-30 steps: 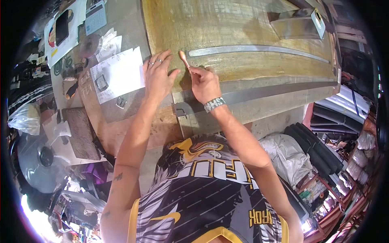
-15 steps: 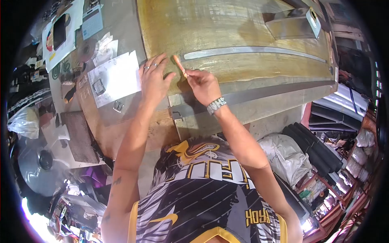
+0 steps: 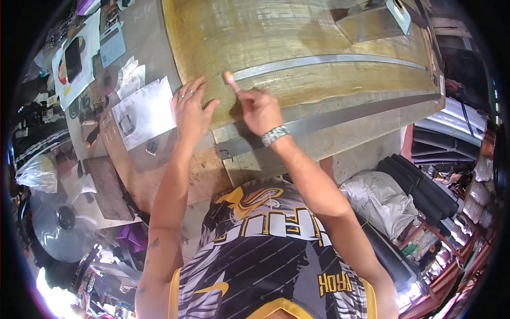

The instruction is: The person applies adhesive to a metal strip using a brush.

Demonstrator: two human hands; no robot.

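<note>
Stick [image 3: 231, 82], short and pinkish, pinched in the closed fingers of the right hand [image 3: 260, 110], upper end just beside the left end of the curved metal strip [image 3: 329, 58] on the yellow-brown panel [image 3: 276, 26]. Left hand [image 3: 191, 109] holding nothing, laid flat with fingers spread on the panel's left edge, near the stick. Metal watch [image 3: 273, 135] on the right wrist; printed sheet [image 3: 146, 109] just left of the left hand.
</note>
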